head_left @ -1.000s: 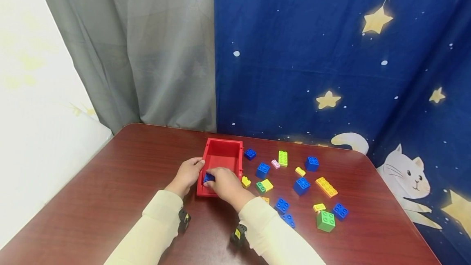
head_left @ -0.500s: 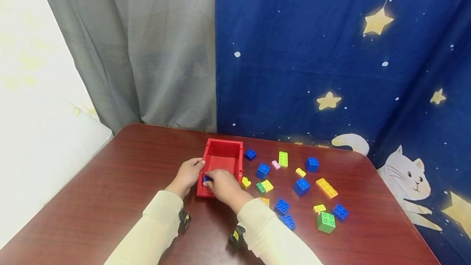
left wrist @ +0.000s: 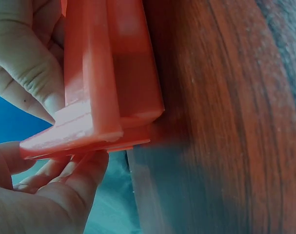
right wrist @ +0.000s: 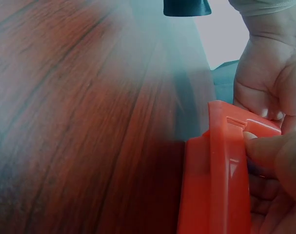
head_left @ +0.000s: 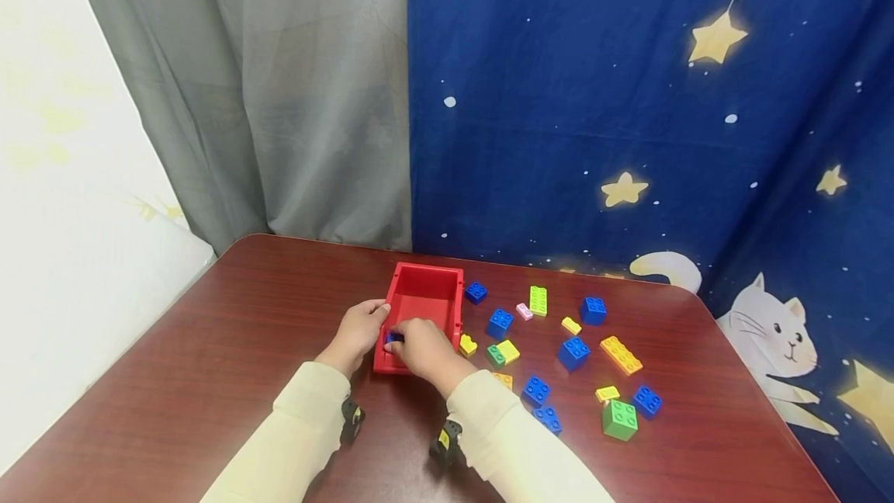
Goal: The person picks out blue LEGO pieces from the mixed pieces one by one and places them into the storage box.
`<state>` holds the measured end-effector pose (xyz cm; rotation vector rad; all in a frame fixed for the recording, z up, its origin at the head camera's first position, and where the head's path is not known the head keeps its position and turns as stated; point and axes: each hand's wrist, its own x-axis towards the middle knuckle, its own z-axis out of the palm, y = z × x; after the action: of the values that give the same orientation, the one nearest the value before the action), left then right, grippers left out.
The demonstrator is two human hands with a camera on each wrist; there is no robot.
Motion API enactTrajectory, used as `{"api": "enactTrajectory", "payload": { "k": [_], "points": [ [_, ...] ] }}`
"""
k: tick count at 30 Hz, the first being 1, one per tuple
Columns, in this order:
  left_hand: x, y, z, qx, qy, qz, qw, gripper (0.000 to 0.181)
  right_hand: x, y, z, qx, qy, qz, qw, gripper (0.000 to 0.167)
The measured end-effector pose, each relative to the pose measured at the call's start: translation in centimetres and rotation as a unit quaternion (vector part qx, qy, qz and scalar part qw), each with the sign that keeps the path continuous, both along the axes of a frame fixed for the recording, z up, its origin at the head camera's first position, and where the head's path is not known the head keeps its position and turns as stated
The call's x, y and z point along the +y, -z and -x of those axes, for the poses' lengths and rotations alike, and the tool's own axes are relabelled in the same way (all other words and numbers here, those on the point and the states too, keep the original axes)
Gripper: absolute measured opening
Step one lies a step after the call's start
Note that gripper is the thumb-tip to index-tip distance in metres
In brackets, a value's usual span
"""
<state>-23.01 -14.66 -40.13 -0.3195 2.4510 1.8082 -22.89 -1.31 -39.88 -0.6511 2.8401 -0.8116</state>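
A red plastic box point(head_left: 427, 279) with an open top stands on the table. My left hand point(head_left: 358, 332) grips its left wall; in the left wrist view the thumb and fingers of the left hand point(left wrist: 55, 200) close over the red rim point(left wrist: 91, 92). Inside the near end of the box, my right hand point(head_left: 429, 352) pinches a blue toy brick point(head_left: 393, 338) by the left front corner. The brick is mostly covered by the fingers. From the right wrist, the right hand point(right wrist: 279, 180) reaches over the box wall point(right wrist: 226, 170), hiding what it holds.
To the right lie several loose bricks, among them a blue brick point(head_left: 499, 323), a lime brick point(head_left: 538, 300), an orange brick point(head_left: 620, 355) and a green block point(head_left: 619, 419). A yellow piece point(head_left: 467, 345) lies close to the box. Curtains point(head_left: 559, 99) hang behind the table.
The right hand has shifted slightly at the box's near left corner, with the blue brick still in its fingers. The left hand stays on the wall.
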Motion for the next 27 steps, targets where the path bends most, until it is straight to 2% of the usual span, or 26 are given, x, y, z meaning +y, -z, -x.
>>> {"api": "enactTrajectory", "payload": {
  "k": [17, 27],
  "points": [
    [0.3, -0.49, -0.44, -0.005, -0.008, -0.012, 0.9999, 0.043, -0.11, -0.21, -0.28, 0.018, -0.014, -0.017, 0.9996, 0.03],
    [0.49, -0.55, -0.69, -0.001, -0.01, -0.015, 0.9998, 0.042, 0.02, -0.43, -0.68, -0.01, -0.005, -0.003, 0.9999, 0.03]
  ]
}}
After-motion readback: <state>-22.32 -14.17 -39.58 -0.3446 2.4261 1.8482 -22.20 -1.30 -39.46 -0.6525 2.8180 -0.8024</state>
